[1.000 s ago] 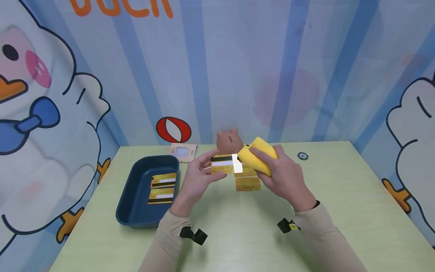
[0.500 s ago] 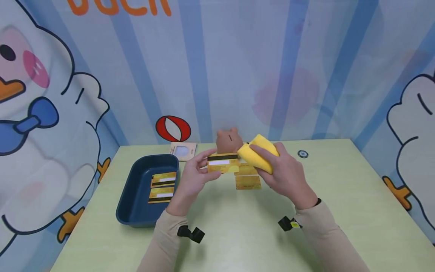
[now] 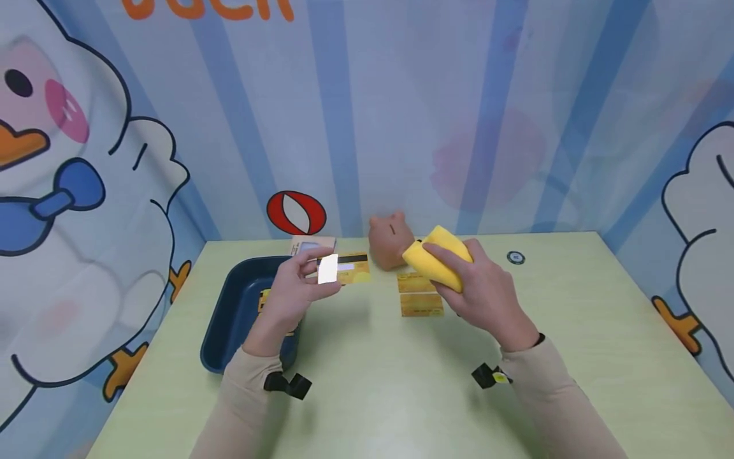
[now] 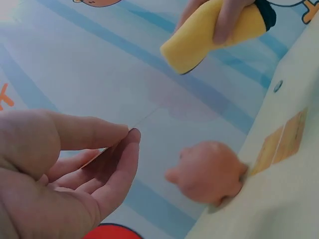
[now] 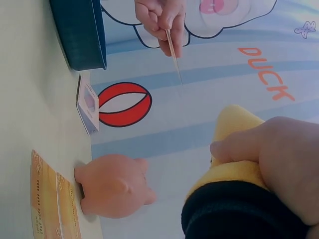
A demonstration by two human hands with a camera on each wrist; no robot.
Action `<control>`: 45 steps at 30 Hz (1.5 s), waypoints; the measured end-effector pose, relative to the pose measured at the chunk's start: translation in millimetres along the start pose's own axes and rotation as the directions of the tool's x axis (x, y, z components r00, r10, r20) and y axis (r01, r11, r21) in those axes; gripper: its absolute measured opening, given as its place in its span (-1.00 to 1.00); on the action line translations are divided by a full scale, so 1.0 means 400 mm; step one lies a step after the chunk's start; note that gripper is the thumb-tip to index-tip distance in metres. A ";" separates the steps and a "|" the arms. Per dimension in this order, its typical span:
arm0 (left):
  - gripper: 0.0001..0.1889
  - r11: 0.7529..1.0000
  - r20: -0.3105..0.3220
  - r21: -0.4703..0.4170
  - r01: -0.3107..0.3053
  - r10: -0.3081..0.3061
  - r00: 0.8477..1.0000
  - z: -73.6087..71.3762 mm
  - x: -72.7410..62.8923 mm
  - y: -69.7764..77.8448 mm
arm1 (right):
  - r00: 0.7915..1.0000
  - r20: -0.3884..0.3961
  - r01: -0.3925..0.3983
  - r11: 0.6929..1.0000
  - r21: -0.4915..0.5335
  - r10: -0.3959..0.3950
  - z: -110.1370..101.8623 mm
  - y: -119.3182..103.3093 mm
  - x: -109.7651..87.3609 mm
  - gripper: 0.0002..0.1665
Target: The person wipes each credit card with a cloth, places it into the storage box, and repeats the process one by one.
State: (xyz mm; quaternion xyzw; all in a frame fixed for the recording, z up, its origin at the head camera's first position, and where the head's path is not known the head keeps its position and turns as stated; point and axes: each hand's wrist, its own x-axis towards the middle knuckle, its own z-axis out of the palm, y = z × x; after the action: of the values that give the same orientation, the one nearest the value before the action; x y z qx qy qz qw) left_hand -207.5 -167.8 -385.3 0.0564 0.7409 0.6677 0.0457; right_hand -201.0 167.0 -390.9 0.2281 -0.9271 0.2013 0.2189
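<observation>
My left hand (image 3: pixel 289 294) pinches a gold bank card (image 3: pixel 354 268) between thumb and fingers, raised above the table beside the blue bin (image 3: pixel 213 338). The card's magnetic stripe faces the head camera and its left end glares white. In the left wrist view the card (image 4: pixel 107 158) shows nearly edge-on. My right hand (image 3: pixel 484 299) grips a folded yellow cloth (image 3: pixel 436 258), apart from the card; the right wrist view shows a dark part (image 5: pixel 239 211) on the cloth. Below the cloth, two gold cards (image 3: pixel 421 305) lie on the table. The left hand partly hides cards in the bin.
A pink piggy bank (image 3: pixel 390 241) stands near the table's back edge. Left of it lies a flat pale package (image 3: pixel 312 243) with a window, partly behind the left hand. At the back right is a round dark token (image 3: pixel 515 257). A printed curtain (image 3: pixel 390 115) hangs behind the table.
My left hand has moved left with the bank card, away from the yellow cloth and toward the bin. My right hand stays almost in place, still gripping the cloth.
</observation>
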 end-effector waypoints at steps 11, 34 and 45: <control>-0.30 0.982 -0.108 0.186 0.035 -0.015 0.994 -0.143 -0.028 0.007 | 1.000 0.017 0.002 1.000 0.009 -0.002 0.001 -0.008 -0.002 -0.28; -0.33 0.890 0.060 0.428 0.160 -0.205 0.977 -0.328 -0.104 -0.050 | 1.000 0.024 -0.007 1.000 0.016 0.006 0.002 -0.007 -0.001 -0.27; -0.35 0.889 0.170 0.391 0.240 -0.326 0.930 -0.337 -0.111 -0.073 | 1.000 0.028 -0.010 1.000 0.010 0.009 0.003 -0.009 -0.002 -0.27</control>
State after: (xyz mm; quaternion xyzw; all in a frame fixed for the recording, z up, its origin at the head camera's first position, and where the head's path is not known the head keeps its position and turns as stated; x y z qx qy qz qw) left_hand -183.3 -309.8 -400.7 0.0316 0.8411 0.4941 0.2176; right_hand -199.0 164.0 -391.2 0.2275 -0.9301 0.2038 0.2041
